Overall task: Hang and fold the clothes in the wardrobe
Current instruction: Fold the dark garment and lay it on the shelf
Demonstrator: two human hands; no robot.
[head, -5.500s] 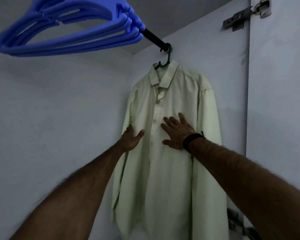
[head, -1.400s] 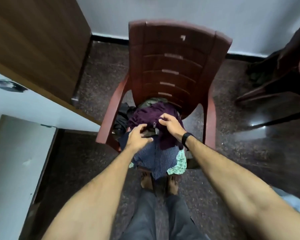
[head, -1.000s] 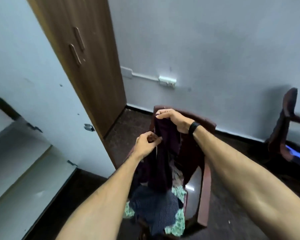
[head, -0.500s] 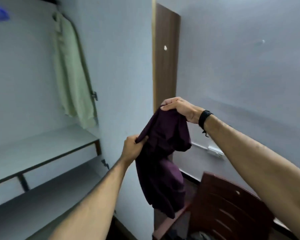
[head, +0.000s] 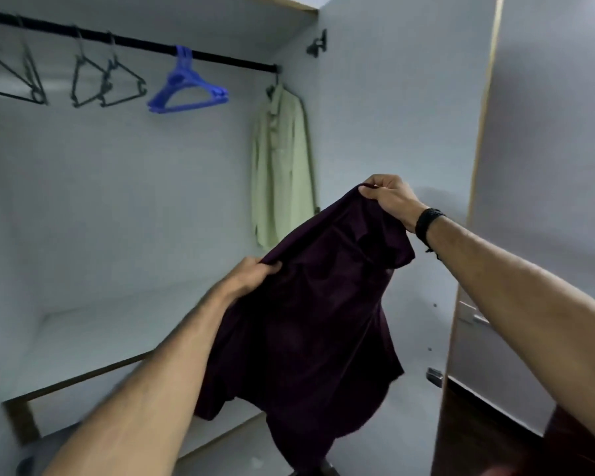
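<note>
Garment: we hold a dark purple shirt [head: 309,324] up in front of the open wardrobe; it hangs loose from its top edge, and its lower folds drop in front of the shelf.
Left grip: our left hand [head: 251,274] has its fingers curled over a bunch of the shirt's upper edge, holding it firmly at the lower left.
Right grip: our right hand [head: 388,199] pinches the other end of that edge between thumb and fingers, higher than the left; a black wristband [head: 428,221] sits on that wrist.
Rail: a black rail [head: 134,41] runs across the top of the wardrobe.
Hangers: a bunch of blue hangers [head: 186,89] hangs near the middle of the rail, with dark wire hangers [head: 107,80] to their left.
Hung shirt: a pale green shirt [head: 282,159] hangs at the rail's right end, close to the side wall and well behind the purple shirt.
Shelf: a white shelf [head: 93,334] lies below the rail.
Door: the wardrobe door [head: 543,166] stands open on the right.
</note>
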